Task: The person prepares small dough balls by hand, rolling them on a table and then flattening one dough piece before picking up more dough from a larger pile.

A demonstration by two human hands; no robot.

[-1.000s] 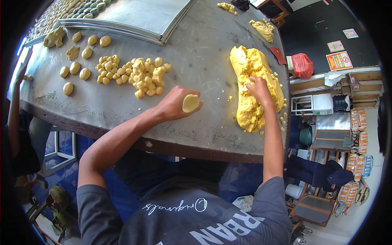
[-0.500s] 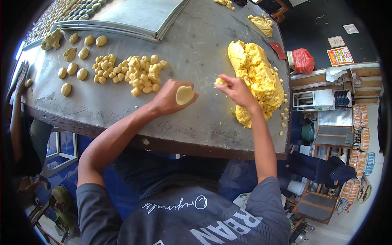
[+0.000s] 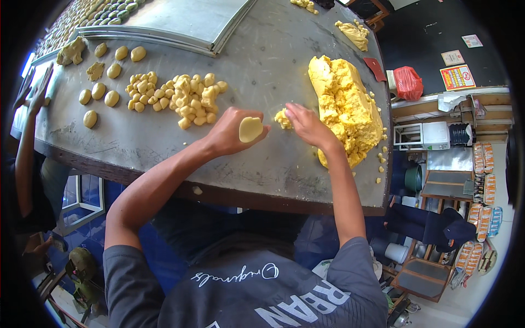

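Observation:
My left hand (image 3: pixel 236 133) is closed around a flat, pale dough disc (image 3: pixel 251 129), whose smooth face shows on top of the fist. To its right, low over the metal table (image 3: pixel 257 169), my right hand (image 3: pixel 307 127) has its fingers bent at a small clump of crumbly yellow filling (image 3: pixel 282 119). The clump sticks out past the fingertips; the thumb side is hidden. Just right of that hand lies a large broken mass of the same yellow filling (image 3: pixel 347 104). Left of my left hand sits a heap of small dough balls (image 3: pixel 191 98).
Several larger smooth dough pieces (image 3: pixel 112 98) lie farther left, near a rough dough lump (image 3: pixel 71 52). Stacked metal trays (image 3: pixel 180 22) stand at the back. A red scraper (image 3: pixel 374 68) lies by the right edge. Another person's hands (image 3: pixel 38 93) rest at the far left edge.
My right hand has shifted slightly left and its fingers have stretched forward, showing more of the yellow clump. My left hand stays nearly still. The other person's hands at far left have moved.

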